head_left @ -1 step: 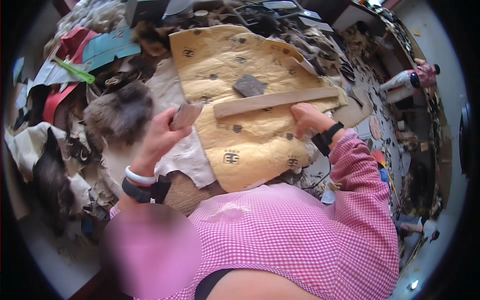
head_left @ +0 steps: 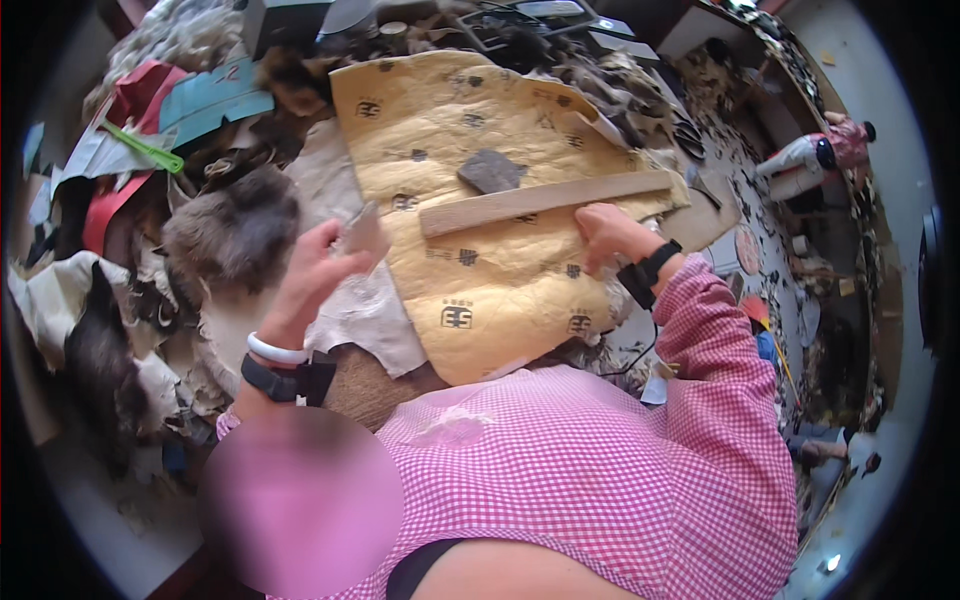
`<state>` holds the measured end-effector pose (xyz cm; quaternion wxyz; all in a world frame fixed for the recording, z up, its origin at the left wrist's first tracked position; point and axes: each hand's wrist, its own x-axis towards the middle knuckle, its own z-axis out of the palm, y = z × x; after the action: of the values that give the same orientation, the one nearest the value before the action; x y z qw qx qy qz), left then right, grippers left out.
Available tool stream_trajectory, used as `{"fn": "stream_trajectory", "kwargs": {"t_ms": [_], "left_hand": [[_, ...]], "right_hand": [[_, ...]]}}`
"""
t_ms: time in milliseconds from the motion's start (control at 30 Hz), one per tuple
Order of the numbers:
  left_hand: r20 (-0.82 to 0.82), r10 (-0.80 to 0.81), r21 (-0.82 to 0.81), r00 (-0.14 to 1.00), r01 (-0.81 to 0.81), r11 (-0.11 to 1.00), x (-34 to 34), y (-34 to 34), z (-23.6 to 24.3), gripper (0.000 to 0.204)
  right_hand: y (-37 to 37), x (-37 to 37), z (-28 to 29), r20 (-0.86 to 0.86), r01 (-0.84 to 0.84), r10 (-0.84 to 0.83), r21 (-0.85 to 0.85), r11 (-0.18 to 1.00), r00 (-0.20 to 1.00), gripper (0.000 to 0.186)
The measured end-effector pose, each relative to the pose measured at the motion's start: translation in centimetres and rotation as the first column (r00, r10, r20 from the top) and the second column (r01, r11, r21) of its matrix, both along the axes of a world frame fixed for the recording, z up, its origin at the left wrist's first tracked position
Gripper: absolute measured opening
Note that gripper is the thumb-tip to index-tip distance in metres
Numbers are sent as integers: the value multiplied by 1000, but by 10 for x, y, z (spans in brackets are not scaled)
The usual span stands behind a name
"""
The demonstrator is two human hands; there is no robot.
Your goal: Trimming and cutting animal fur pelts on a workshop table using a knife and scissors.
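A yellow padded sheet (head_left: pixel 480 290) with dark printed marks lies spread in front of me. Across it lies a long wooden strip (head_left: pixel 540 200), and just above that sits a dark grey flat piece (head_left: pixel 490 172). My right hand (head_left: pixel 610 235), with a black wristband, has its curled fingers pressed against the strip's lower edge near its right end. My left hand (head_left: pixel 310 275), wearing a white and a black band, is raised over the sheet's left edge and pinches a small flat pale piece (head_left: pixel 365 235). Under that hand lies a pale hide (head_left: pixel 370 310).
Fur pelts (head_left: pixel 235 235) and dark scraps pile up at the left, with a green strip (head_left: pixel 145 148), a teal sheet (head_left: pixel 215 100) and red material (head_left: pixel 110 200) behind them. Tools and clutter line the back. Another person (head_left: pixel 820 150) is at the far right.
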<state>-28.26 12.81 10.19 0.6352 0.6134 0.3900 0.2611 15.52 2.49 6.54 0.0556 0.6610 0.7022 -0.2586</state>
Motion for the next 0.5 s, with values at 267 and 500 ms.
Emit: {"fn": "stream_trajectory", "kwargs": {"t_ms": [267, 500], "left_hand": [[252, 749, 283, 612, -787, 548, -37, 78, -38, 62], [-218, 200, 701, 955, 11, 713, 37, -29, -69, 68]], "right_hand": [[2, 10, -6, -6, 2, -2, 9, 1000, 1000, 47], [0, 16, -8, -57, -44, 47, 45, 998, 997, 48]]}}
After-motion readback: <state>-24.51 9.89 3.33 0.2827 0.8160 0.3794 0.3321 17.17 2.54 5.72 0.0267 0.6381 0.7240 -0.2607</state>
